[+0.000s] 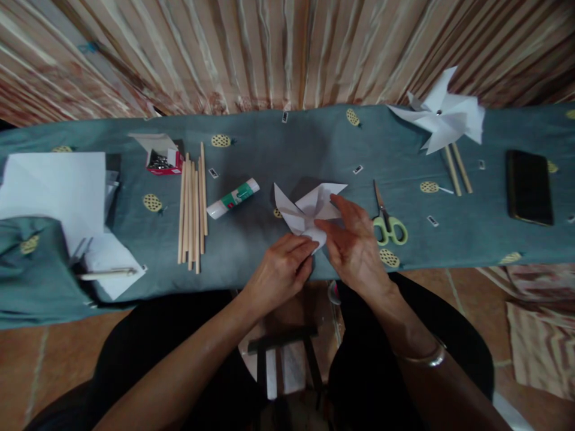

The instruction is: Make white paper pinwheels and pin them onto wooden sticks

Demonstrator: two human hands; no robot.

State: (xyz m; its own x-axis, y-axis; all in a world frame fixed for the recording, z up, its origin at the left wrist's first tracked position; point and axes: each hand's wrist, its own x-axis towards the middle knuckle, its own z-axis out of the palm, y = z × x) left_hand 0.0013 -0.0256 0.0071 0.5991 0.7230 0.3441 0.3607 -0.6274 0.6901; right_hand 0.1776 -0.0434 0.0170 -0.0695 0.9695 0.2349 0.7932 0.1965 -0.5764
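A white paper pinwheel (309,206) lies on the cloth in front of me, its blades folded in toward the centre. My left hand (285,263) pinches its near edge between thumb and fingers. On its right side, my right hand (354,245) grips a blade, with the index finger reaching along the paper and the thumb near the middle. Green-handled scissors (390,226) lie just right of my right hand. Left of the pinwheel rests a green and white glue stick (233,198).
Several wooden sticks (192,209) lie beside an opened red box (164,160) of small metal pieces. White paper sheets (58,185) and a pen (108,273) are at far left. Finished-looking pinwheels (442,117) on sticks and a dark phone (530,187) lie at right. A striped curtain (287,54) hangs behind.
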